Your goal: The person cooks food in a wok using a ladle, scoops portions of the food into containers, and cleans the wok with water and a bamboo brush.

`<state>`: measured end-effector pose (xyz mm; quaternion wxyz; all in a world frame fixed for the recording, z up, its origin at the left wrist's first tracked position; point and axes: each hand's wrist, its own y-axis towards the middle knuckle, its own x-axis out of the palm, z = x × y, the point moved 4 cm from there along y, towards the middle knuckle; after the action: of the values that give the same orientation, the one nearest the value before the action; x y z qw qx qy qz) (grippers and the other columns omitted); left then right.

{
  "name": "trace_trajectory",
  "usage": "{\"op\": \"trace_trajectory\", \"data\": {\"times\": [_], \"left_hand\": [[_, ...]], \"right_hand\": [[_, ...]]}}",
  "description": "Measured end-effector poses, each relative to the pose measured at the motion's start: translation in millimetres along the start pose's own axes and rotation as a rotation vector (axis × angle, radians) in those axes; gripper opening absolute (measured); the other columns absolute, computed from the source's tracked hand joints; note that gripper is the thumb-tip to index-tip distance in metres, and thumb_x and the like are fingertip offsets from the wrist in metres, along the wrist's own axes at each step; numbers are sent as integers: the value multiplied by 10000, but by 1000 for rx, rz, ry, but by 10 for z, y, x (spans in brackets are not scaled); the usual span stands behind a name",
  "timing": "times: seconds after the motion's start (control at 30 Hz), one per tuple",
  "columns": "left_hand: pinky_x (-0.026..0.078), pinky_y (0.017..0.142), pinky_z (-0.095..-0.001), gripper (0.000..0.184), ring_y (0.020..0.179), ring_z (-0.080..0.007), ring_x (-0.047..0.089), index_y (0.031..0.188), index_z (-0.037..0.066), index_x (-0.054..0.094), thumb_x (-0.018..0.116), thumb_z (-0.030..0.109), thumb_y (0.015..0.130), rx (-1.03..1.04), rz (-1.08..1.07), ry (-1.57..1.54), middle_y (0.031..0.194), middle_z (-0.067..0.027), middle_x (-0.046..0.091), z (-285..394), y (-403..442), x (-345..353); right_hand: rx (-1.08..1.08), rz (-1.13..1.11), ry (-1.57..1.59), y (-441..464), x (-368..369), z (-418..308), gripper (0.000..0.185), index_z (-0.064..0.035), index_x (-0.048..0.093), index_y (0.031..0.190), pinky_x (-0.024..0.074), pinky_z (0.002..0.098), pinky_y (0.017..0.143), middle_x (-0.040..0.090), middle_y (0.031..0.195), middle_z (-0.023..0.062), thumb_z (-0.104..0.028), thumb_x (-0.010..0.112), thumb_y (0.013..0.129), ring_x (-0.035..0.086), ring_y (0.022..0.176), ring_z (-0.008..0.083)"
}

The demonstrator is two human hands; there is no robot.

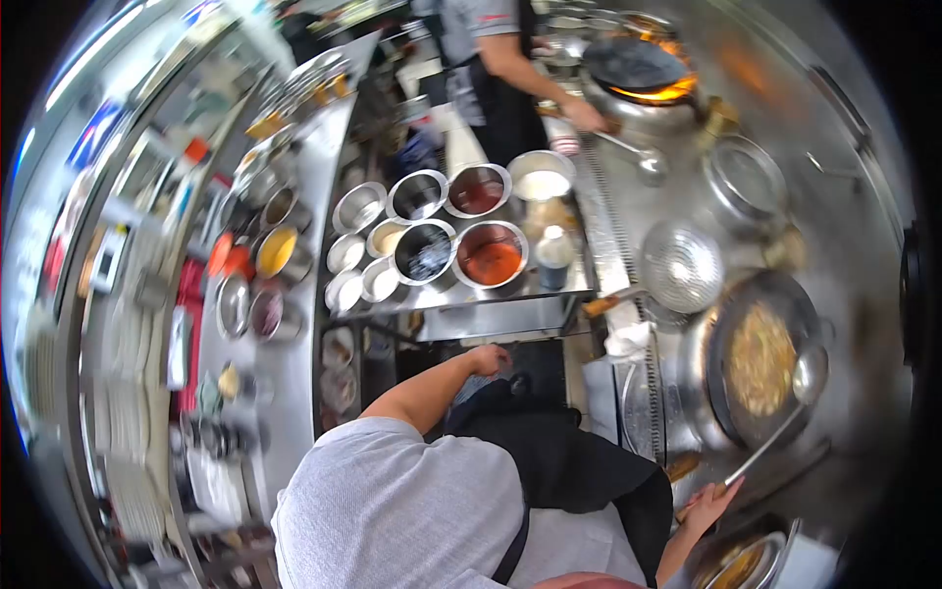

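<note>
My right hand (711, 506) grips the wooden end of a long-handled metal ladle (763, 449). The ladle's round bowl rests at the right side of a dark wok (724, 393), over or against the food. Pale brownish food (758, 358) in liquid fills the wok's middle. My left hand (489, 360) hangs in front of the seasoning table, loosely curled, with nothing visible in it. Closest to it are the table's front edge and my black apron (549, 452). Part of its fingers is blurred.
Metal pots of sauces and seasonings, including a red-orange sauce pot (491, 257), crowd the table. A perforated strainer (680, 267) lies left of the wok's far side. Beyond, a co-worker's hand (586, 115) is near another wok (636, 64) over flames. Shelves of plates (123, 422) line the left.
</note>
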<state>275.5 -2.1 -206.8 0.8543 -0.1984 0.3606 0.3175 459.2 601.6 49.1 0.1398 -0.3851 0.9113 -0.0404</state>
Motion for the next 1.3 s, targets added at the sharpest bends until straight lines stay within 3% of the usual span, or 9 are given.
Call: {"op": "trace_trajectory", "data": {"times": [0.2,0.23,0.37,0.5,0.67,0.83,1.0,1.07,1.3], "left_hand": [[540,767,-407,286,931,-218,680,1095,78,660,638,137,816,-932,-36,-588,987,-114,699,1068,-1043,-635],[532,770,-421,243,975,-211,652,1059,108,654,614,168,827,-861,-47,-553,999,-102,684,844,-1421,-385],[501,553,-349,367,660,-187,663,1233,145,595,515,109,877,-1314,-91,-802,944,-66,685,482,-2649,73],[500,596,-418,424,787,-246,698,1283,199,563,457,96,885,-1551,146,-1059,1086,-74,687,127,-3628,644],[507,578,-399,357,785,-197,692,1184,177,587,471,72,863,-1424,312,-1090,1010,-40,678,-76,-3841,333],[460,474,-322,411,721,-184,687,1187,126,614,417,25,840,-1316,621,-1171,979,-42,685,-370,-4164,168],[457,485,-320,396,716,-180,679,1176,119,616,416,32,845,-1321,776,-1352,958,-30,680,-315,-4476,472],[469,513,-341,360,717,-186,678,1149,120,620,435,50,847,-1405,701,-1414,957,-27,682,-212,-4606,759],[476,534,-357,324,708,-188,677,1123,129,621,473,67,842,-1461,554,-1494,924,-24,680,-114,-4777,1539]], "right_hand": [[81,-414,683,113,831,-457,523,-140,251,1486,334,199,381,414,746,13,-121,462,1008,357,457,51],[127,-542,848,114,1011,-581,510,-142,239,1491,331,196,379,402,752,12,-136,438,1022,350,456,46],[100,-886,749,-544,1897,-1133,612,-140,212,1474,346,201,363,389,674,22,-124,545,961,374,445,65],[235,-1028,314,-1129,2979,-970,723,-134,247,1412,362,215,430,461,690,44,-31,646,817,440,494,113],[319,-1897,246,-2557,4948,-1636,712,-90,302,1437,330,221,361,460,679,48,-166,689,844,389,404,94],[580,-2126,2,-3915,6492,-1887,615,-94,321,1438,377,223,374,443,719,21,-149,621,904,393,421,53],[0,-2017,-463,-4690,7237,-2166,740,-137,203,1514,419,279,422,485,690,35,-29,553,872,485,473,115],[-533,-1912,-797,-4834,7392,-2279,789,-144,138,1540,447,304,459,532,703,62,1,518,864,517,491,132],[-494,-1905,-952,-5100,7589,-2415,805,-193,134,1548,411,260,433,464,656,12,27,513,872,481,481,102]]}}
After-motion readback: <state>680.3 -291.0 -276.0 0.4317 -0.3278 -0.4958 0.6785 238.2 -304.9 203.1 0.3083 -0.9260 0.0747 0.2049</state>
